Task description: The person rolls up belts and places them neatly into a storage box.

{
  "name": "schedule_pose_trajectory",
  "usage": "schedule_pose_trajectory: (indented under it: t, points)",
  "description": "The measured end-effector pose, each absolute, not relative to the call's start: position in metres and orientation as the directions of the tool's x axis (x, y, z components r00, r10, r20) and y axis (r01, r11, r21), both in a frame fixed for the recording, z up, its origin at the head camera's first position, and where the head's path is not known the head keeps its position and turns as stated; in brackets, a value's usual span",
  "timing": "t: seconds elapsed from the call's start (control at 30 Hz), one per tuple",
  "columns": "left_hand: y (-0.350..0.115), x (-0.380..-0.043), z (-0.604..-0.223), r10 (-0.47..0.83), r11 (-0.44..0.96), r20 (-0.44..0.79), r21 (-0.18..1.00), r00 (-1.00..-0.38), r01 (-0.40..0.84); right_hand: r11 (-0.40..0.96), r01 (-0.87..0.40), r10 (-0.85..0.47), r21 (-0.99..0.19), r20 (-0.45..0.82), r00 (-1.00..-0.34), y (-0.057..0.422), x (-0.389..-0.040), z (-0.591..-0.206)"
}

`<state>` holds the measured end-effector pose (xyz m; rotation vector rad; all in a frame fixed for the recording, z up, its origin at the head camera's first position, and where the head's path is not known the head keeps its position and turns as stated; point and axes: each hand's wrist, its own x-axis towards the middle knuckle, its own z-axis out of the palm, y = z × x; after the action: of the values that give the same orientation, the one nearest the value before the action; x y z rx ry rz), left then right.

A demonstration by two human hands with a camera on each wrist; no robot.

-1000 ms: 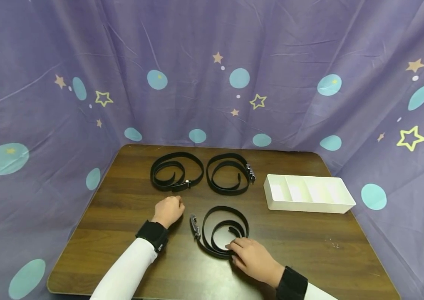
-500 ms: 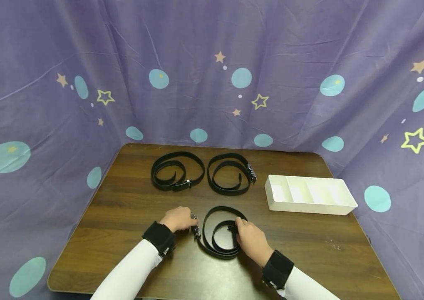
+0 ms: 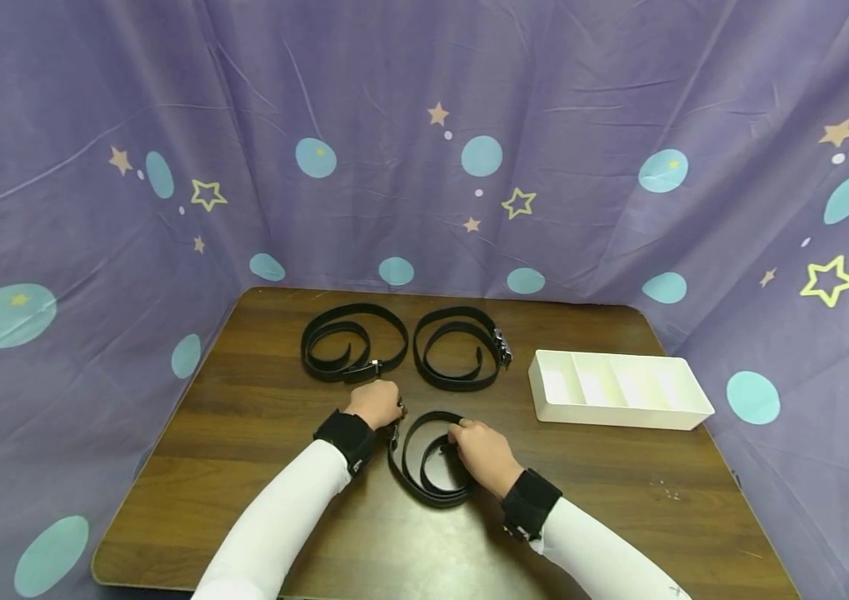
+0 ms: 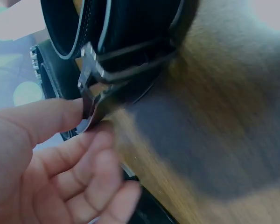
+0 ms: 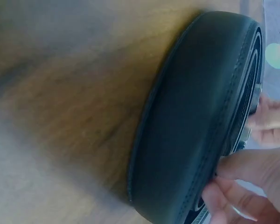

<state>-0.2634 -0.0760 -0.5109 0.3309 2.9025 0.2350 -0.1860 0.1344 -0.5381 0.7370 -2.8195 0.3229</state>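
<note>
A black belt (image 3: 435, 500), loosely coiled, sits on the near middle of the table between both hands. My left hand (image 3: 375, 404) pinches its metal buckle (image 4: 95, 79) between thumb and fingertips, as the left wrist view shows. On the coil's right side my right hand (image 3: 486, 457) pinches the strap (image 5: 186, 121) between thumb and fingers. The coil's right edge is partly hidden by that hand. Two more coiled black belts lie farther back, the left belt (image 3: 325, 371) just beyond my left hand and the right belt (image 3: 445, 383) beside it.
A white divided box (image 3: 615, 414) stands at the right of the wooden table (image 3: 229, 467). Behind the table and at both sides hangs a purple curtain (image 3: 379, 92) with stars and dots.
My left hand came to the buckle, took hold of it and moved it away from me and slightly right. My right hand shifted up the coil and grips the strap. The coil is tighter.
</note>
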Motion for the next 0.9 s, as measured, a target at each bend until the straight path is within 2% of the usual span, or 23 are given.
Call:
schedule_pose_trajectory:
  t: [0.13,0.43,0.6,0.73,0.83,0.9]
  points:
    - [-0.060,-0.273,-0.512,0.259,0.956,-0.102,0.167,-0.960,0.240,0.830,-0.539,-0.494,-0.143,0.260,-0.830,0.129,-0.191,-0.537]
    - [-0.021,-0.272,-0.519,0.353,0.926,-0.007,0.145,-0.935,0.349,0.796,-0.595,-0.551,-0.106,0.279,-0.787,0.120,-0.195,-0.540]
    - [-0.016,-0.269,-0.527,0.479,0.847,0.028,0.247,-0.877,0.470,0.790,-0.601,-0.550,-0.119,0.294,-0.782,0.119,-0.196,-0.542]
    - [-0.023,-0.270,-0.530,0.595,0.744,0.037,0.354,-0.803,0.567,0.762,-0.634,-0.580,-0.131,0.298,-0.758,0.123,-0.197,-0.541]
    - [-0.034,-0.271,-0.526,0.646,0.689,0.048,0.393,-0.762,0.609,0.731,-0.661,-0.614,-0.171,0.260,-0.746,0.130,-0.200,-0.534]
    - [-0.042,-0.269,-0.520,0.650,0.684,0.053,0.394,-0.758,0.614,0.721,-0.662,-0.620,-0.203,0.238,-0.748,0.135,-0.204,-0.528]
